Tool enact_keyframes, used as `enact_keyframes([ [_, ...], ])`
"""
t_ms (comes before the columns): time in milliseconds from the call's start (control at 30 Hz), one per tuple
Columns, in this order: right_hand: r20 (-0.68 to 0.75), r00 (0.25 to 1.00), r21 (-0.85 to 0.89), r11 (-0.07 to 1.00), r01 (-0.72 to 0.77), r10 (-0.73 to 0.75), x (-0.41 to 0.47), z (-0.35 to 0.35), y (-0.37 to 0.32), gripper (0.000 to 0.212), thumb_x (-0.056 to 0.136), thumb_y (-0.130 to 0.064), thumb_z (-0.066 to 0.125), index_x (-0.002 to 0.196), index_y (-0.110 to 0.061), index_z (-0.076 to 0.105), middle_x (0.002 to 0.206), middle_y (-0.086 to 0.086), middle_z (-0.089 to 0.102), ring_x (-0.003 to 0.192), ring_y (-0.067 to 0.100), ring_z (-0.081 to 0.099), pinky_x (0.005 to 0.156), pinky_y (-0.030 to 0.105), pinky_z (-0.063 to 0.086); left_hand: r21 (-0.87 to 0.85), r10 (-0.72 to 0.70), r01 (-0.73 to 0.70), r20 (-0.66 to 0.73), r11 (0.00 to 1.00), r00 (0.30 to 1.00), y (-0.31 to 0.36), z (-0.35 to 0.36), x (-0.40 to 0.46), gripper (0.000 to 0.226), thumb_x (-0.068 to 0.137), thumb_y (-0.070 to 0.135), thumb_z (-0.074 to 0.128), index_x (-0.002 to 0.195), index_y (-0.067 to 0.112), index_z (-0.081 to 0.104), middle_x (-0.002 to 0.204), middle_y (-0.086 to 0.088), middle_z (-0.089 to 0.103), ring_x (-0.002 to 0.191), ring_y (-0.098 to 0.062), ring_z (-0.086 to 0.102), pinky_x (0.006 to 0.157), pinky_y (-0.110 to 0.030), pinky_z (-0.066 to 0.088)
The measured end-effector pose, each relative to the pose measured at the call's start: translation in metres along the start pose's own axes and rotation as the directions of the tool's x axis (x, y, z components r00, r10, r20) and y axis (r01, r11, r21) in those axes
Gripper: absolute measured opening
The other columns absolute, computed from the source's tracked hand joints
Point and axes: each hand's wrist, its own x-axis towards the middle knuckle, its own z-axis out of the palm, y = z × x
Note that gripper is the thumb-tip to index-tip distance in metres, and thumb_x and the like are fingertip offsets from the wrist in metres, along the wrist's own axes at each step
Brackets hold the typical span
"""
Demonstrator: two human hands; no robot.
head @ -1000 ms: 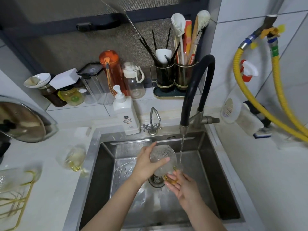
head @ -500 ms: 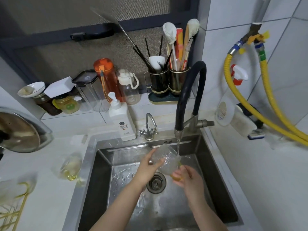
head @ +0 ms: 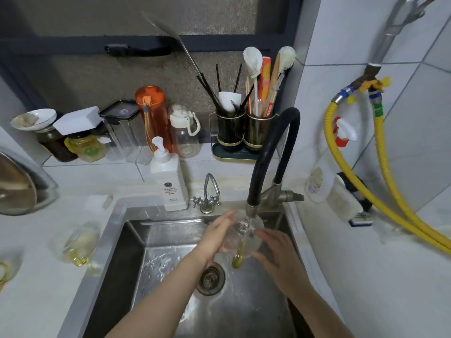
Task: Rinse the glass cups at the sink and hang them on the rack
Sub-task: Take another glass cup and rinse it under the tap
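Rinsing is where I stand in the job: I have one glass cup up under the nozzle of the black faucet, over the steel sink, with the stream running into its mouth. My left hand cups the cup's left wall, fingers curved round the glass. My right hand sits at its right side and underside, fingers bent against it; I judge it is steadying the cup, though blur keeps me from telling how firmly. The cup's amber handle hangs down between my hands, above the drain.

As for progress, I count this cup as mid-rinse, nothing more. A second glass cup with a yellowish handle stands on the white surface just left of the sink, blurred; I cannot tell whether it is already washed or waiting. At the far left edge a bit of gold wire shows, which may be the rack, but too little is visible to say if anything hangs there.

So I judge most of the work is ahead: finish this rinse, tip out the water, carry the cup left to hang it, then deal with the other
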Motion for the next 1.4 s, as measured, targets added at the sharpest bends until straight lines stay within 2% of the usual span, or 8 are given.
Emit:
enact_keyframes([
  [167, 0.266, 0.917, -0.279, 0.887, 0.369, -0.298, 0.038, -0.018, -0.002, 0.043, 0.092, -0.055, 0.032, 0.104, -0.033, 0.066, 0.105, -0.02, 0.068, 0.121, 0.005, 0.047, 0.112, 0.032, 0.029, 0.156, 0.041, -0.049, 0.057, 0.987, 0.998, 0.011, -0.005, 0.004, 0.051, 0.083, 0.058, 0.057, 0.129, 0.037, 0.055, 0.141, 0.01, 0.046, 0.124, -0.012, 0.046, 0.103, -0.042, 0.044],
  [267, 0.402, 0.899, -0.089, 0.97, 0.228, -0.174, 0.053, -0.018, -0.015, 0.046, 0.094, -0.051, 0.034, 0.102, -0.021, 0.069, 0.098, -0.01, 0.07, 0.1, 0.004, 0.06, 0.107, 0.024, 0.035, 0.032, 0.017, -0.018, 0.038, 0.999, 0.999, 0.004, -0.007, 0.004, 0.079, 0.07, 0.073, 0.059, 0.138, 0.036, 0.043, 0.148, 0.008, 0.039, 0.134, -0.018, 0.039, 0.111, -0.048, 0.035],
  [367, 0.307, 0.951, -0.04, 0.997, 0.06, -0.045, 0.057, -0.007, -0.012, 0.023, 0.096, -0.032, 0.047, 0.102, -0.021, 0.067, 0.085, -0.018, 0.062, 0.083, 0.001, 0.061, 0.088, 0.024, 0.049, -0.295, 0.035, -0.018, 0.055, 0.955, 0.998, -0.012, -0.009, 0.001, 0.096, 0.064, 0.067, 0.071, 0.145, 0.034, 0.03, 0.147, 0.003, 0.042, 0.13, -0.02, 0.047, 0.11, -0.046, 0.037],
  [533, 0.244, 0.967, -0.023, 0.997, -0.075, 0.079, 0.061, 0.018, -0.018, 0.022, 0.094, -0.037, 0.05, 0.103, -0.028, 0.068, 0.09, -0.007, 0.073, 0.082, 0.007, 0.066, 0.079, 0.029, 0.052, -0.411, -0.027, -0.04, -0.154, 0.911, 0.988, -0.03, 0.015, -0.005, 0.12, 0.041, 0.061, 0.087, 0.142, 0.04, 0.026, 0.133, -0.005, 0.055, 0.12, -0.021, 0.056, 0.108, -0.045, 0.04],
  [867, 0.579, 0.805, -0.276, 0.899, 0.341, -0.128, 0.055, -0.005, -0.009, 0.069, 0.086, -0.057, 0.014, 0.095, -0.012, 0.066, 0.087, 0.002, 0.068, 0.09, 0.015, 0.062, 0.093, 0.029, 0.045, -0.177, -0.074, 0.014, -0.34, 0.984, 0.938, -0.025, 0.02, 0.008, 0.06, 0.068, 0.049, 0.078, 0.114, 0.024, 0.049, 0.109, -0.006, 0.061, 0.101, -0.02, 0.062, 0.09, -0.039, 0.053],
  [1000, 0.613, 0.784, -0.153, 0.959, 0.24, -0.099, 0.071, -0.011, -0.025, 0.03, 0.091, -0.027, 0.044, 0.113, -0.012, 0.058, 0.092, -0.005, 0.058, 0.098, 0.015, 0.055, 0.092, 0.028, 0.041, -0.094, -0.029, -0.003, -0.336, 0.996, 0.941, -0.02, 0.033, 0.013, 0.043, 0.079, 0.03, 0.074, 0.11, 0.015, 0.049, 0.093, -0.002, 0.063, 0.083, -0.013, 0.061, 0.071, -0.023, 0.05],
  [1267, 0.628, 0.778, -0.348, 0.89, 0.295, -0.012, 0.071, -0.002, -0.018, 0.048, 0.092, -0.052, 0.036, 0.119, -0.016, 0.053, 0.1, 0.007, 0.066, 0.102, 0.024, 0.06, 0.088, 0.039, 0.049, -0.122, -0.038, -0.005, -0.345, 0.992, 0.938, -0.014, 0.014, 0.019, 0.047, 0.077, 0.033, 0.076, 0.111, 0.014, 0.049, 0.104, -0.01, 0.065, 0.096, -0.024, 0.066, 0.088, -0.042, 0.054],
  [1400, 0.665, 0.745, -0.159, 0.966, 0.202, -0.047, 0.08, 0.002, -0.035, 0.041, 0.089, -0.027, 0.049, 0.128, -0.015, 0.043, 0.113, 0.005, 0.059, 0.111, 0.022, 0.056, 0.088, 0.031, 0.042, -0.134, -0.083, 0.037, -0.351, 0.99, 0.933, -0.015, 0.016, 0.016, 0.043, 0.075, 0.036, 0.076, 0.102, 0.013, 0.052, 0.096, -0.01, 0.066, 0.086, -0.021, 0.065, 0.086, -0.041, 0.055],
])
